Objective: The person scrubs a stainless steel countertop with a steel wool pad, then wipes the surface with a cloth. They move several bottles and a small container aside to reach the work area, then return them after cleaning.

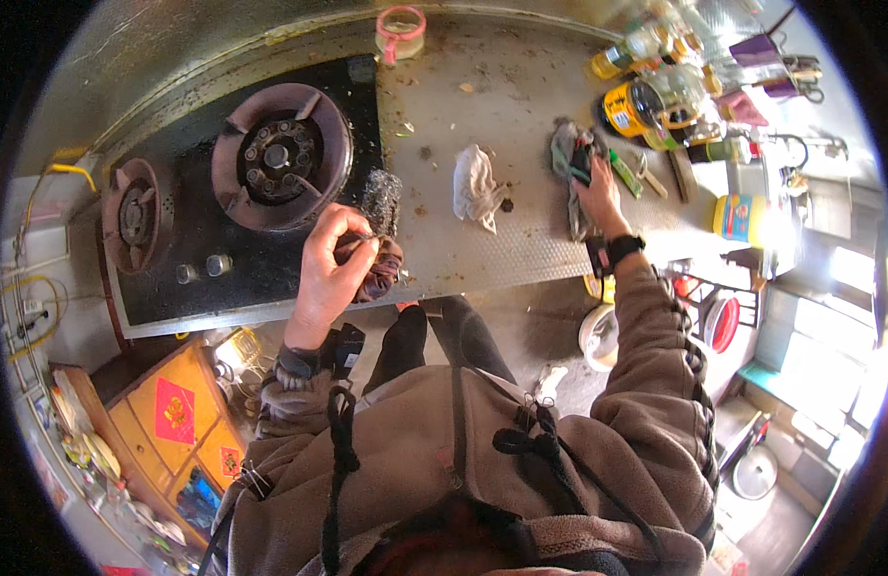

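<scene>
My left hand point(327, 263) grips a bunched brown and purple cloth point(380, 275) above the front edge of the counter, beside the gas stove. Just behind that cloth is a dark, glittering clump point(382, 198), perhaps a scouring pad, at the edge of the black stove top point(191, 216). A crumpled white cloth point(478, 186) lies on the metal counter point(516, 241) between my hands. On the right, my right hand point(602, 198) touches a crumpled grey rag point(565, 147) with black and red parts by the fingertips. Whether those fingers are closed on it is hidden.
Two burners, one large point(276, 155) and one at the left point(135, 214), sit in the stove top. A pink-rimmed jar point(400, 32) stands at the back. Bottles point(624, 108), a green tube point(625, 173) and a yellow tub point(739, 218) crowd the right. Dark grime spots the counter.
</scene>
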A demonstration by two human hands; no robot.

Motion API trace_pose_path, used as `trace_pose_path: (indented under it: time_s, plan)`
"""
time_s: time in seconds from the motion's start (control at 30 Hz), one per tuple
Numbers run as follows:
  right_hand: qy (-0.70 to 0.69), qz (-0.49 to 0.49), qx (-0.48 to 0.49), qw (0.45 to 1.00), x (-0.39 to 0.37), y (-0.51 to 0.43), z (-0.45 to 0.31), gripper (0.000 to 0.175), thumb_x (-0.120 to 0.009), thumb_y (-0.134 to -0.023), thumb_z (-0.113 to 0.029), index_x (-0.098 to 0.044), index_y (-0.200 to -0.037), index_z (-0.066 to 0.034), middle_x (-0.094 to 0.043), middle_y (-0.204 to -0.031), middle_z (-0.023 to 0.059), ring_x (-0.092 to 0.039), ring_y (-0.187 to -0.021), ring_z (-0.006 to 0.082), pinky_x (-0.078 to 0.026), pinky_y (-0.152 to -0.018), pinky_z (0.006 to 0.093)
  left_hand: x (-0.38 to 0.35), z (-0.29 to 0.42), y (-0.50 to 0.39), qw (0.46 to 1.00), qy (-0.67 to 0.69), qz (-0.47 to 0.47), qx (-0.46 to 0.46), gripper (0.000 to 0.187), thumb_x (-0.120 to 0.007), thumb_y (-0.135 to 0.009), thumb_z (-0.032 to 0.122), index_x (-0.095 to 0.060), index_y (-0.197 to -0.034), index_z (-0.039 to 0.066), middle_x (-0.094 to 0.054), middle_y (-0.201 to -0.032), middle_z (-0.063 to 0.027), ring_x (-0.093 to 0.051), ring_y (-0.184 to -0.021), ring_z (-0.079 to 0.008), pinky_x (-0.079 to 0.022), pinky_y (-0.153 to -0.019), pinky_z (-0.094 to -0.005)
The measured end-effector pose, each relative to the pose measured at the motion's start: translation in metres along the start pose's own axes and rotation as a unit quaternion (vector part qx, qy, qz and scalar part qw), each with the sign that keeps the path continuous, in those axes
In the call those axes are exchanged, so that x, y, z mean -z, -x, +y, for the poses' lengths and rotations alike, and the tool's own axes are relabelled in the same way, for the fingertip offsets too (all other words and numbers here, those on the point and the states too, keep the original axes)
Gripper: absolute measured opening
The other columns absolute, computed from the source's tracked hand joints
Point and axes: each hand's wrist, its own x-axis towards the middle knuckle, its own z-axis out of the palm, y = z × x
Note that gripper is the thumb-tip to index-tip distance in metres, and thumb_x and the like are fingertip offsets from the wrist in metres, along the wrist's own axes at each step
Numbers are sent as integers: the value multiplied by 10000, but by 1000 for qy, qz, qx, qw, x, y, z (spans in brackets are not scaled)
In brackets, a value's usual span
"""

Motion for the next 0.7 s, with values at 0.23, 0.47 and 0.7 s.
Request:
trace_pose_path:
  time_s: [0.23, 0.47, 0.7]
  plan:
    - [-20, -14, 43, 999, -41, 97, -65, 744, -764, -631, -196, -518, -1324, -83, -471, -1395, 200, -437, -1315, 381, -413, -1070, 467, -22, 1, -2, 997, 34, -70, 22, 119, -614, -797, -36, -526, -853, 22, -497, -894, -40, -493, -767, -110, -417, -690, -239]
    - [-64, 57, -48, 995, -10, 104, -12, 657, -702, -713, -52, -491, -1335, -25, -464, -1408, 199, -449, -1299, 395, -406, -1075, 426, -42, 7, -1, 991, 38, -126, 37, 111, -583, -822, -45, -521, -875, 30, -482, -947, -16, -484, -883, -84, -421, -789, -226]
    - [-39, 4, -61, 997, -13, 108, -13, 705, -740, -714, -116, -474, -1364, -73, -431, -1437, 193, -424, -1322, 383, -397, -1088, 434, -71, 17, 16, 993, 30, -110, -1, 115, -616, -800, -37, -532, -857, 18, -486, -876, -31, -484, -778, -98, -408, -704, -229]
